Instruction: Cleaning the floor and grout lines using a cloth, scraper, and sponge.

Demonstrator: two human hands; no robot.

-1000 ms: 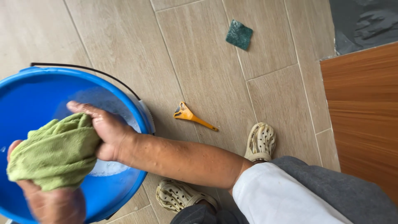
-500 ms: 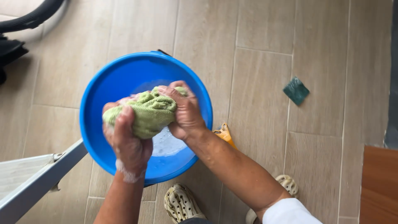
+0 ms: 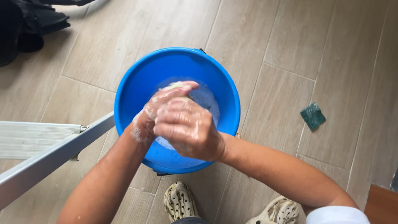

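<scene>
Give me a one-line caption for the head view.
Soapy left hand and right hand squeeze a green cloth over a blue bucket on a tiled floor, beside a green scouring pad.

Pale wood-look floor tiles (image 3: 290,37) are covering the whole view, their long planks running at a slight slant with thin grout lines showing between them; soft, even light is falling across them. A silver metal ladder (image 3: 39,153) is reaching in from the left edge — its flat step and one rail angling across the floor. A dark heap of black gear (image 3: 25,25) is sitting in the upper left corner; what it is cannot be told. A small green scouring pad (image 3: 313,116) is lying on a tile at the right. A corner of reddish-brown wooden furniture (image 3: 383,205) is showing at the lower right.
</scene>
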